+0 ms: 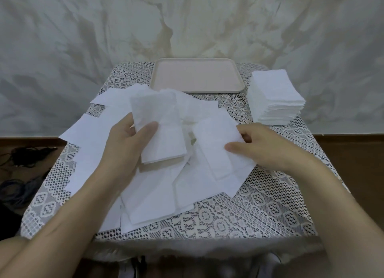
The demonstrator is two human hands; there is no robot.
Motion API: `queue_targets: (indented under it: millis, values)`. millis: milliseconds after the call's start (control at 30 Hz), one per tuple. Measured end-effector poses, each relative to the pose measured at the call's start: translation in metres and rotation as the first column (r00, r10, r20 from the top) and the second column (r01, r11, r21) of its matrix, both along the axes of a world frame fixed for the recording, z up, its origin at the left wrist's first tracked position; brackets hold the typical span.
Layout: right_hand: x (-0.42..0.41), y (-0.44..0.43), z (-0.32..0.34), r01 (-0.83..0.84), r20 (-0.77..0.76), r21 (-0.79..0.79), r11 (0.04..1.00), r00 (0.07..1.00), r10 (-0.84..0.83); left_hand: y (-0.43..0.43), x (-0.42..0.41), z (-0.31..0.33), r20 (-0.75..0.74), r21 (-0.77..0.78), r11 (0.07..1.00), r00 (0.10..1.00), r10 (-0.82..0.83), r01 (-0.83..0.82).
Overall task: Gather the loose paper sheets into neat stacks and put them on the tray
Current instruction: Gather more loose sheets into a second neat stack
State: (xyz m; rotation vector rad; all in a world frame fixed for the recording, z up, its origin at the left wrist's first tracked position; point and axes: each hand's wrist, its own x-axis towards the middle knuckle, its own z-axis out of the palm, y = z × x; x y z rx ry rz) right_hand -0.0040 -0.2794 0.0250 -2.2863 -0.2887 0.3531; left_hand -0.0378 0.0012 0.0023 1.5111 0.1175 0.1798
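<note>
left hand (126,140): we are gripping a small stack of sheets (160,128), our thumb lying across its top face and our fingers curling underneath, and we are holding it above the pile at the table's centre.
right hand (255,144): we are pinching the right edge of a single sheet (214,140) between thumb and curled fingers, at about 3 o'clock from the small stack of sheets.
loose sheets (158,190): they are lying overlapped and askew across the middle of the table, spreading out toward 9 o'clock and 6 o'clock.
tall stack (274,94): it is sitting squared up at 2 o'clock on the table, apart from both our hands.
tray (197,76): the pale tray is sitting at 12 o'clock by the table's far edge, the farthest loose sheets reaching up to its near rim.
lace tablecloth (239,211): it is covering the whole tabletop under everything.
cables (27,155): dark ones are lying on the floor at 9 o'clock.
</note>
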Motion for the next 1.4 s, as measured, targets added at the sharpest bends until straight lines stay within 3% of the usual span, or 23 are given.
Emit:
queue_targets:
  millis: [100, 200, 267, 400, 600, 833, 933, 1100, 1300, 1400]
  values:
    - [0.001, -0.014, 0.006, 0.066, 0.048, 0.195, 0.979, 0.996, -0.076, -0.002, -0.001, 0.0, -0.005, -0.011, 1.0, 1.0, -0.008, 0.008]
    - [0.002, -0.019, 0.005, 0.192, 0.043, 0.43, 0.882, 0.972, -0.232, -0.005, -0.001, 0.0, -0.016, -0.031, 0.999, 1.0, -0.024, 0.023]
    - [0.004, -0.016, -0.002, 0.267, 0.02, 0.493, 0.828, 0.948, -0.318, -0.007, 0.0, -0.001, -0.028, -0.042, 0.999, 0.999, -0.025, 0.023]
    - [0.01, -0.005, -0.016, 0.294, 0.018, 0.451, 0.843, 0.941, -0.338, -0.008, 0.001, -0.004, -0.038, -0.038, 0.999, 0.999, -0.035, 0.033]
    - [0.015, 0.006, -0.02, 0.276, 0.007, 0.147, 0.95, 0.96, -0.28, -0.006, 0.003, -0.008, -0.056, -0.024, 0.999, 0.998, -0.032, 0.031]
    - [0.018, 0.01, -0.019, 0.31, 0.088, 0.009, 0.951, 0.947, -0.309, -0.007, 0.004, -0.007, -0.044, 0.001, 0.999, 0.998, -0.039, 0.039]
    - [0.017, 0.006, -0.02, 0.333, 0.116, 0.05, 0.942, 0.934, -0.337, -0.008, 0.004, -0.007, -0.044, -0.008, 0.999, 0.998, -0.036, 0.035]
    - [0.01, -0.009, -0.008, 0.35, 0.098, 0.293, 0.89, 0.915, -0.392, -0.009, 0.003, -0.005, -0.04, -0.004, 1.0, 0.999, -0.031, 0.031]
    - [0.004, -0.009, -0.015, 0.327, -0.02, 0.236, 0.915, 0.943, -0.332, -0.013, 0.001, -0.005, -0.056, -0.014, 0.999, 0.997, -0.048, 0.047]
    - [0.004, -0.008, -0.012, 0.304, -0.008, 0.342, 0.889, 0.947, -0.32, -0.012, 0.001, -0.005, -0.059, -0.023, 0.999, 0.997, -0.046, 0.045]
